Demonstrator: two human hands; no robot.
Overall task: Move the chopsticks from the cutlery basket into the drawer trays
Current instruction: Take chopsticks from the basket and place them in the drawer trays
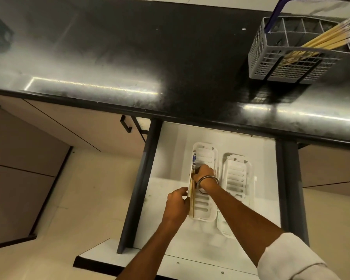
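Right hand (205,174) pinches chopsticks (192,190) along left tray (207,156) wall; left hand (177,203), fingers loosely curled, touches their near end. Basket (291,63) on counter holds more.

You are standing in a home kitchen. A long, glossy black counter (113,63) runs across the far half of the view, with strip-light reflections on its surface. Beige cabinet fronts (73,126) with black bar handles (126,124) sit below it on the left. An open drawer (170,150) with a white interior extends toward you, holding two white slotted trays (205,150), side by side. A grey plastic cutlery basket (291,63) stands on the counter at far right, with wooden chopsticks (331,37) leaning in it. Pale floor tiles (85,199) lie at near left.
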